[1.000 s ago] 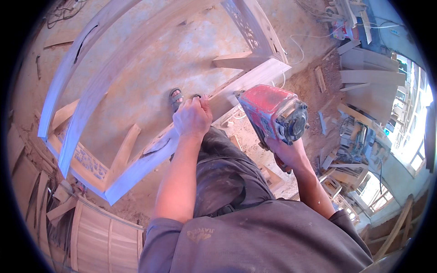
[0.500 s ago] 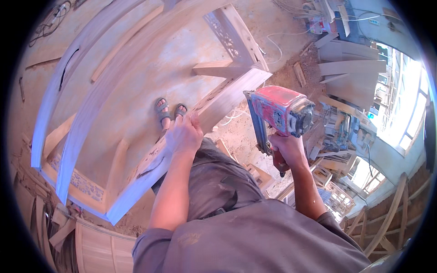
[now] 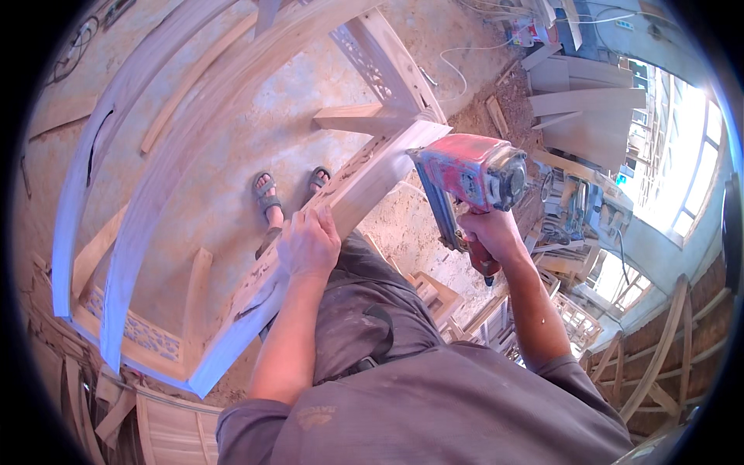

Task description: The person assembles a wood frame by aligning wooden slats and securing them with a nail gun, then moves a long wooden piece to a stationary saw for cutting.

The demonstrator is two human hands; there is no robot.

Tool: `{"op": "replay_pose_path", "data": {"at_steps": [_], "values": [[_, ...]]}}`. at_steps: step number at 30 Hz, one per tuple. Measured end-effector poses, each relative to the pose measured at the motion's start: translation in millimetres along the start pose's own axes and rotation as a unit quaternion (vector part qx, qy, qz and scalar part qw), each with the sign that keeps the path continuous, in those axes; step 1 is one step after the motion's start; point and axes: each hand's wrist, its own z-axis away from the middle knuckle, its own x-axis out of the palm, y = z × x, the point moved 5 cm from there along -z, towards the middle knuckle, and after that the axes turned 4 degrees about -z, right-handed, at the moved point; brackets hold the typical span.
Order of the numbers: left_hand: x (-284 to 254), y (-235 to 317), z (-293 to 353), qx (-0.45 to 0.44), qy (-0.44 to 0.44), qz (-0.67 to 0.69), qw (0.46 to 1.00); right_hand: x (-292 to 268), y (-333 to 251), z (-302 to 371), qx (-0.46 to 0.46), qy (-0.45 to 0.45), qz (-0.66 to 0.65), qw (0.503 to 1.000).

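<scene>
At centre right, the nailer point(image 3: 466, 165) has worn, scuffed paint and a metal-looking magazine point(image 3: 436, 200). The frame point(image 3: 387, 175) is bare matt wood, cracked at lower left. Lower centre, the shirt point(image 3: 442, 403) is matt cloth.

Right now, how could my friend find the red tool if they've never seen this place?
Find the big wooden frame, then its beam closest to the person's body. Near that beam's upper right end, the right hand holds the red tool by its handle. Its chunky, scuffed red body stands out from the frame's pale wood, and it's the only tool in a hand.
</scene>
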Motion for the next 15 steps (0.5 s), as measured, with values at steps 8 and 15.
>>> {"op": "replay_pose_path", "data": {"at_steps": [8, 15], "values": [[2.2, -0.3, 1.1, -0.006, -0.001, 0.013, 1.0, -6.7, -20.6, 17.7, -0.001, 0.032, 0.013, 0.999], [1.9, 34.7, -23.2, 0.041, 0.011, 0.05, 0.998, -44.0, 23.5, 38.1, 0.002, 0.073, -0.06, 0.996]]}}
